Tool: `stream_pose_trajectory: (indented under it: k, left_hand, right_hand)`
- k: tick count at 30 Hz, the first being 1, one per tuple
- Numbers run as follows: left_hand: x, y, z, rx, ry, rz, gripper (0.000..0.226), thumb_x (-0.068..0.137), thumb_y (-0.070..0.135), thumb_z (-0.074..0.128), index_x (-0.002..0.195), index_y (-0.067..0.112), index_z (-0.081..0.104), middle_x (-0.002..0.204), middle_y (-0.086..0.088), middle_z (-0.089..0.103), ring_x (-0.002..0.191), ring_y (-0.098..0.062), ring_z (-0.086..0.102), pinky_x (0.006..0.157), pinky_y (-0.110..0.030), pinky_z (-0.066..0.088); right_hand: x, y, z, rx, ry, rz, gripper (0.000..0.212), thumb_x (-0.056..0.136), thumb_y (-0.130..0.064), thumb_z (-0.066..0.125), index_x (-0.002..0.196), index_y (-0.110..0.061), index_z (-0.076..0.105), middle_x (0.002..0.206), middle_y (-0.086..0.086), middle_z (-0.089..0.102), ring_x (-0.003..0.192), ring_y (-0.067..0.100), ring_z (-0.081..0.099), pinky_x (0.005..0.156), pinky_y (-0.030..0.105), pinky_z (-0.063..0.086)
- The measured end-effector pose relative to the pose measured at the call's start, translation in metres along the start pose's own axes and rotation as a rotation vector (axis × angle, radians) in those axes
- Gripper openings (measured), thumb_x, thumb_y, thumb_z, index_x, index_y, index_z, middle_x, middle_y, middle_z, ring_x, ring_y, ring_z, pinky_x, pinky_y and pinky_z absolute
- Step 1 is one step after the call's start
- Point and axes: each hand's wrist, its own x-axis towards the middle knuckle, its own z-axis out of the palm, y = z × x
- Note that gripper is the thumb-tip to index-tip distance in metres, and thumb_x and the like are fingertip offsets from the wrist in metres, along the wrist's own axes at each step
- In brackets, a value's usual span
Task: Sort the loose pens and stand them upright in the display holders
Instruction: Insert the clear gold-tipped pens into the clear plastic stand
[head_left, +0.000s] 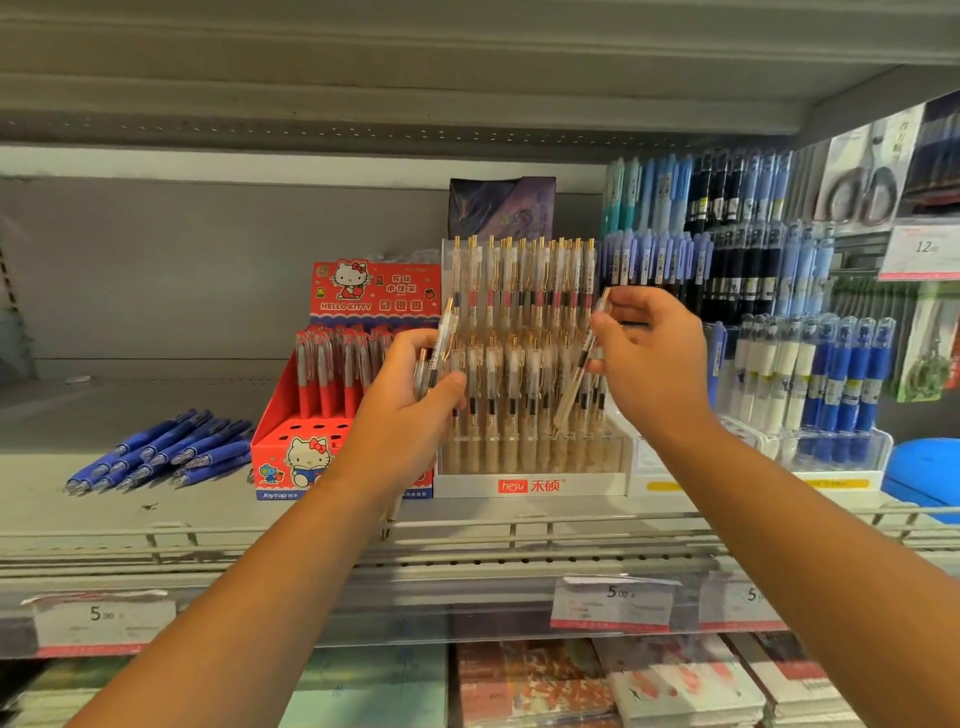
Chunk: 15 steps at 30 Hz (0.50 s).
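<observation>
A clear tiered display holder (530, 483) with a red "hesu" label stands on the shelf, filled with several upright clear pens with gold clips. My left hand (410, 400) is in front of its left side, shut on a small bunch of clear gold pens (441, 343). My right hand (649, 353) is in front of its right side and pinches a single clear gold pen (579, 369), tilted, with its tip down near the holder's right front slots. Several loose blue pens (161, 452) lie in a heap on the shelf at the left.
A red Hello Kitty pen box (291, 447) stands left of the clear holder, with red pens and open holes. Another holder (831, 447) with blue and white pens stands at the right. More pens hang behind. A wire rail (467, 535) edges the shelf front.
</observation>
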Motion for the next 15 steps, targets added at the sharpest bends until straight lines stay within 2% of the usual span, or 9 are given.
stream_pose_trajectory:
  k: [1,3,5,8,12,15]
  left_hand:
    - [0.000,-0.001,-0.001,-0.006,-0.012,-0.004,0.033,0.101,0.014,0.051,0.109,0.045,0.053,0.070,0.016,0.062,0.046,0.000,0.053,0.041,-0.012,0.040]
    - [0.000,-0.002,-0.002,-0.044,-0.028,-0.007,0.034,0.099,0.008,0.048,0.105,0.040,0.056,0.061,0.004,0.055,0.043,-0.008,0.042,0.038,-0.022,0.033]
    - [0.001,-0.003,-0.003,-0.082,-0.023,-0.006,0.033,0.097,0.005,0.045,0.103,0.035,0.059,0.063,-0.007,0.052,0.044,-0.015,0.036,0.038,-0.029,0.030]
    - [0.001,-0.002,-0.002,-0.075,-0.003,-0.012,0.037,0.099,0.006,0.043,0.101,0.039,0.060,0.074,-0.014,0.059,0.049,-0.021,0.038,0.041,-0.031,0.032]
    - [0.002,-0.003,-0.001,-0.036,0.003,-0.007,0.035,0.102,0.010,0.045,0.113,0.041,0.054,0.079,-0.002,0.068,0.051,-0.013,0.047,0.043,-0.028,0.039]
    - [0.002,-0.002,0.000,-0.004,0.007,-0.003,0.031,0.103,0.017,0.047,0.117,0.045,0.051,0.082,0.003,0.070,0.055,-0.009,0.053,0.048,-0.024,0.045]
  right_hand:
    - [-0.001,0.000,0.001,-0.001,-0.001,-0.018,0.023,0.094,-0.015,0.065,0.117,-0.015,0.061,0.100,-0.008,0.063,0.089,0.016,0.068,0.075,0.045,0.060]
    - [-0.002,-0.001,0.003,-0.005,0.002,-0.057,0.021,0.094,-0.014,0.065,0.114,-0.017,0.060,0.097,-0.009,0.062,0.087,0.017,0.068,0.076,0.045,0.060]
    - [-0.002,-0.002,0.004,-0.013,0.000,-0.081,0.020,0.094,-0.012,0.064,0.113,-0.019,0.060,0.095,-0.011,0.061,0.086,0.018,0.067,0.075,0.044,0.060]
    - [-0.004,-0.001,0.008,-0.090,-0.047,-0.095,0.024,0.094,-0.013,0.064,0.118,-0.015,0.061,0.095,-0.017,0.059,0.087,0.011,0.066,0.076,0.041,0.060]
    - [-0.014,0.007,0.014,-0.257,-0.201,-0.115,0.026,0.093,-0.019,0.066,0.118,-0.015,0.061,0.091,-0.019,0.055,0.082,0.002,0.061,0.078,0.028,0.058]
    - [-0.020,0.011,0.016,-0.310,-0.240,-0.108,0.023,0.093,-0.023,0.066,0.114,-0.017,0.060,0.088,-0.016,0.056,0.077,0.005,0.059,0.071,0.021,0.050]
